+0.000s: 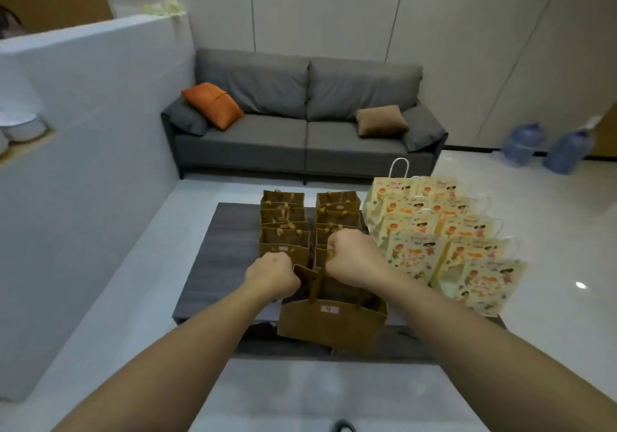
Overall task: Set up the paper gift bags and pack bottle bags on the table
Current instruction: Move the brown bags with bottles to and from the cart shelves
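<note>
Head view: hands [312, 266] perhaps hiding handles.

Grey two-seat sofa [305, 114] against the far wall, an orange cushion [212, 105] at its left end, a brown cushion [381, 120] toward the right. Far wall [334, 7] in pale vertical panels. Glossy white floor [547, 231], a light glare spot at right. Two blue water jugs [523, 144] on the floor, far right. White partition wall [93, 104] along the left. Dark wood-grain surface [220, 258] in the near centre.
</note>
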A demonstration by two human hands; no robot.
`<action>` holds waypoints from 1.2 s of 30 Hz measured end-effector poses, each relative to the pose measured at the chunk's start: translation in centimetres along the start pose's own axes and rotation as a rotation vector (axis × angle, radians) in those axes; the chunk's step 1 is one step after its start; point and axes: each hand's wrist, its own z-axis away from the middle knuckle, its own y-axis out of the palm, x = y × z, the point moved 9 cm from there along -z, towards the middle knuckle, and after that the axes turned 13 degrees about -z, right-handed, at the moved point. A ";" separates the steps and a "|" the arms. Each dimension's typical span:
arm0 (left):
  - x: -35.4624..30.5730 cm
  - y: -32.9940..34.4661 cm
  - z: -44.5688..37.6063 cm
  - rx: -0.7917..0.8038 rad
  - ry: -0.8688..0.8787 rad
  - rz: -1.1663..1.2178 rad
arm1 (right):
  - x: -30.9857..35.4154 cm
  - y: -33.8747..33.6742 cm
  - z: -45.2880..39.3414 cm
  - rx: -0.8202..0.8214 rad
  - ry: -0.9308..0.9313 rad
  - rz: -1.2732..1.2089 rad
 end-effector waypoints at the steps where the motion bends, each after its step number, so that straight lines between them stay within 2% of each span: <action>1: 1.4 0.5 -0.7 0.008 -0.028 0.025 | 0.5 1.5 -1.2 0.028 -0.012 -0.019; 5: 6.3 3.1 -3.6 0.092 -0.112 0.084 | 1.4 8.3 -6.5 0.164 -0.037 -0.050; 9: 9.9 4.4 -7.3 0.126 -0.193 0.064 | 0.6 15.7 -11.9 0.351 -0.011 -0.031; 12: 11.0 5.6 -10.6 0.210 -0.234 0.014 | -0.7 20.0 -15.4 0.462 0.009 -0.031; 17: 12.5 5.3 -15.5 0.229 -0.310 0.022 | -1.3 24.2 -21.7 0.542 -0.044 -0.048; 21: 13.0 5.9 -18.5 0.237 -0.320 0.024 | -2.5 26.1 -26.0 0.605 -0.082 0.032; 30: 14.2 7.2 -22.7 0.294 -0.292 0.034 | -7.2 27.8 -31.7 0.593 0.098 0.031; 36: 13.8 6.4 -25.9 0.300 -0.178 0.020 | -6.3 26.6 -33.3 0.507 0.119 -0.009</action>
